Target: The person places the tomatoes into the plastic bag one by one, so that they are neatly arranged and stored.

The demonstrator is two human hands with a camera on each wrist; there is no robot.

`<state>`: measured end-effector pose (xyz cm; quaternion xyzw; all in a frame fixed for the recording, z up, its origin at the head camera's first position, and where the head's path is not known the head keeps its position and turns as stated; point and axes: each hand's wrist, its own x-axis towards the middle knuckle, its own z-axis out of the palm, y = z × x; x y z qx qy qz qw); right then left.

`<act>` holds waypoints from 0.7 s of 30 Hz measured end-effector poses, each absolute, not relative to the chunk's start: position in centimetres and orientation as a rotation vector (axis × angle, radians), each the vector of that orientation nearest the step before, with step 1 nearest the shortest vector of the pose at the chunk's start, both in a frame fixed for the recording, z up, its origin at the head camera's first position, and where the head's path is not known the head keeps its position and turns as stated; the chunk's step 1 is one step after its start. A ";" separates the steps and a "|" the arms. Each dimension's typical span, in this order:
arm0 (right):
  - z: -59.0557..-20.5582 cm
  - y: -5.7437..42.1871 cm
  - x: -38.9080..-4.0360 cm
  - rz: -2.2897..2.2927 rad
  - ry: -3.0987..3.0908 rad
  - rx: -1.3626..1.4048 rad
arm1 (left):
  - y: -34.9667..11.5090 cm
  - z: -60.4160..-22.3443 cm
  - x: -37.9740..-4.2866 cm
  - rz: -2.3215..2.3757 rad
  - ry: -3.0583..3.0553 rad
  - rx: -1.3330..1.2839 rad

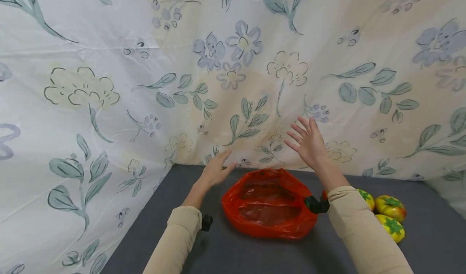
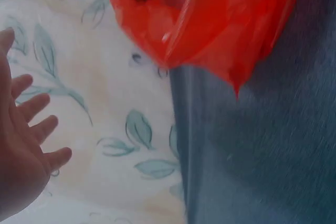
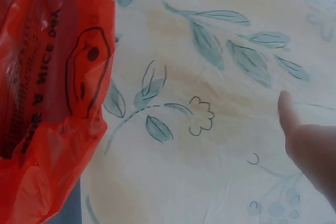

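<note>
A red plastic bag stands on the dark table with its mouth spread wide, facing me. In the right wrist view, black print and a smiley face mark the bag. My left hand is raised beyond the bag's left side, fingers extended, holding nothing. The left wrist view has that hand apart from the bag, fingers spread. Higher up, my right hand hovers past the bag's right side with spread fingers and nothing in it. Only part of the right hand shows in its wrist view.
Several yellow-green and red toy fruits with green leafy tops, such as the front one, lie right of the bag, partly behind my right sleeve. A floral cloth hangs behind and left of the table.
</note>
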<state>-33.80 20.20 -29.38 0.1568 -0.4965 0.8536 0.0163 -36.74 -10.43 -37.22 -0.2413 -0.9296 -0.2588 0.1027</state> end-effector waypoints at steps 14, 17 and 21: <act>-30.0 22.1 -30.9 2.980 -1.131 0.675 | -9.5 -40.7 -34.4 -0.987 -2.737 -0.856; -30.2 22.4 -30.2 3.050 -1.016 0.708 | -9.1 -41.6 -33.8 -1.018 -2.716 -0.890; -30.6 23.0 -29.5 3.105 -0.900 0.785 | -8.5 -42.5 -33.4 -1.004 -2.704 -0.920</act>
